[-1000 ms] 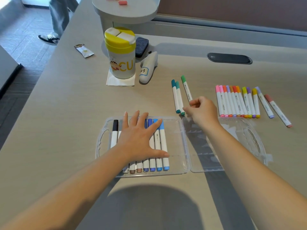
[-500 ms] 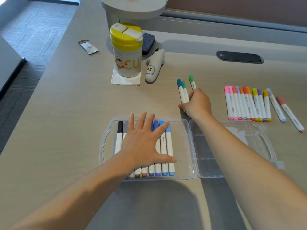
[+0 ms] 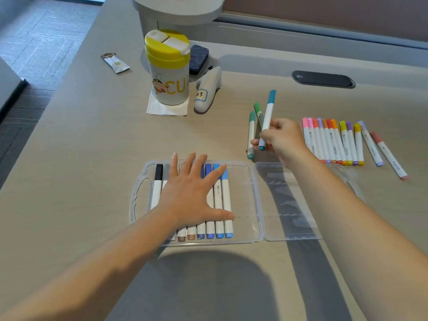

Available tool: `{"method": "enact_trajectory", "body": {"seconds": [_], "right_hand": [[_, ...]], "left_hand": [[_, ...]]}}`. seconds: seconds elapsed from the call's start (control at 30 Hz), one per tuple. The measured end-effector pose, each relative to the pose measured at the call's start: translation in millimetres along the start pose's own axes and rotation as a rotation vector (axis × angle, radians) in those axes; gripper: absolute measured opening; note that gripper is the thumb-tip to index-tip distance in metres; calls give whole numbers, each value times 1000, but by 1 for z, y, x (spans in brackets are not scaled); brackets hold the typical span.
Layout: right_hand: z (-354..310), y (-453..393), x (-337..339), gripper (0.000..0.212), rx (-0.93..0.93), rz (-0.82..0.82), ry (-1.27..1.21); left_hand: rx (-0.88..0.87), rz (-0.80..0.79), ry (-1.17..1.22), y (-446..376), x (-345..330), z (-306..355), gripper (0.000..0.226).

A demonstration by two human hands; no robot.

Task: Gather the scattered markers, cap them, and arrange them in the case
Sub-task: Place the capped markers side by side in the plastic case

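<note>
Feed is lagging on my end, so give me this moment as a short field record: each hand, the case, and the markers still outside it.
left hand: flat, fingers spread, pressing on the markers in the case
right hand: grip pinches the teal marker, lifted and tilted
case: clear, open flat; left half holds a row from the black marker to blues; right half bare
loose near right hand: two green markers on the table
loose at right: colour row, pink through purple, capped
</note>
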State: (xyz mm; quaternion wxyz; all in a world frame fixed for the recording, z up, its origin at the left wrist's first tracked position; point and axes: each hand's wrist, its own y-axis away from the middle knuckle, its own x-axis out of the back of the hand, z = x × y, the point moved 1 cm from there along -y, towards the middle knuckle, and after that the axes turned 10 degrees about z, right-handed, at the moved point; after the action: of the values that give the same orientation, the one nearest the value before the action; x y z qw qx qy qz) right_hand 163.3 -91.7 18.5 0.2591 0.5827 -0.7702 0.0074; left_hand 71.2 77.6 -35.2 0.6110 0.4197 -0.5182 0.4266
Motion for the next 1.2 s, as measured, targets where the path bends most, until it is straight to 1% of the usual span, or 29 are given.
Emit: {"method": "enact_trajectory", "body": {"seconds": [0.07,0.1,0.17,0.23,0.33,0.43,0.5,0.57,0.63,0.77,0.93,1.0,1.07,1.13,1.2], "right_hand": [[-1,10,9,44,-75,-93,-126],[-1,14,12,42,-94,-124,-162],[0,25,18,27,-108,-166,-186],[3,36,25,6,-103,-201,-129],[11,46,32,14,-93,-291,-34],[22,55,31,13,-138,-413,80],[28,61,25,6,-176,-495,117],[32,65,18,9,-199,-533,133],[34,66,12,13,-174,-548,201],[35,66,3,14,-116,-543,349],[38,63,-5,11,-68,-479,469],[38,64,-5,12,-67,-475,480],[36,62,-1,14,-30,-454,461],[33,56,4,14,65,-353,428],[31,45,8,15,159,-197,380]], "left_hand": [[2,5,-6,0,0,0,100],[4,5,-6,0,0,0,102],[7,3,-6,0,0,0,112],[8,-8,-5,0,0,-1,120],[2,-13,11,-1,0,-1,131],[-4,-23,86,-1,3,-4,134],[8,-15,137,0,6,-6,127],[21,16,158,2,10,-8,117],[33,31,182,5,13,-8,116],[59,29,222,12,17,-9,115],[69,23,213,13,17,-8,116],[62,29,198,11,15,-7,122],[41,37,177,9,11,-4,133],[22,38,154,5,9,1,131],[15,25,143,1,8,5,118]]}}
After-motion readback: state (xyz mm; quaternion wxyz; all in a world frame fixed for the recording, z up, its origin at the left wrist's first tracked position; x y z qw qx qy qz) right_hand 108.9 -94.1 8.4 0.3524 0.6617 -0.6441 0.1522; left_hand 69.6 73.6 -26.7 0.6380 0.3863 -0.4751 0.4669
